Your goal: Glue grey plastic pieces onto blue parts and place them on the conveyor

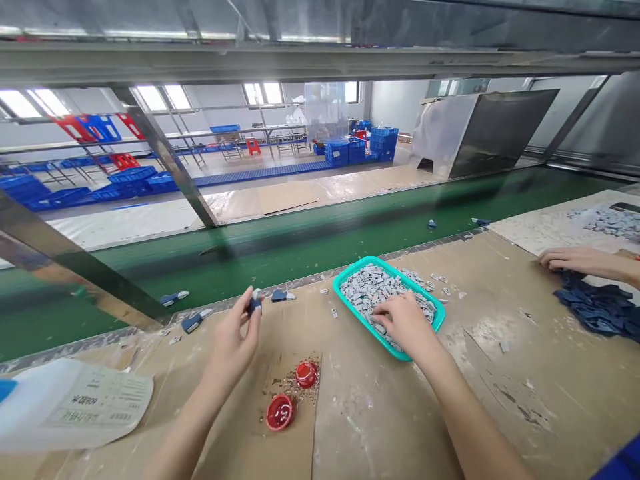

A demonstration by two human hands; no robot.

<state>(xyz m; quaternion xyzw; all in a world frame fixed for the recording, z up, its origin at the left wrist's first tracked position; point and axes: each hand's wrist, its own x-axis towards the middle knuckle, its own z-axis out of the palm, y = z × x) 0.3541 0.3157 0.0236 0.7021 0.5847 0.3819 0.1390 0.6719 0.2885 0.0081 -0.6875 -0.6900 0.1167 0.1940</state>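
Observation:
My left hand (234, 340) is raised over the bench, its fingertips pinched on a small blue-and-white piece (255, 303). My right hand (406, 322) lies in a teal tray (436, 321), fingers curled down among several small grey-white parts (373, 285). Whether it grips one I cannot make out. Similar blue pieces lie near the bench edge (280, 295) and on the green conveyor belt (174, 298).
Two red caps (293, 393) sit on cardboard near me. A white plastic jug (65, 403) lies at the left. Another person's hand (575, 260) rests at the right beside a heap of dark blue pieces (597, 308). The green belt (320, 233) runs along the bench's far side.

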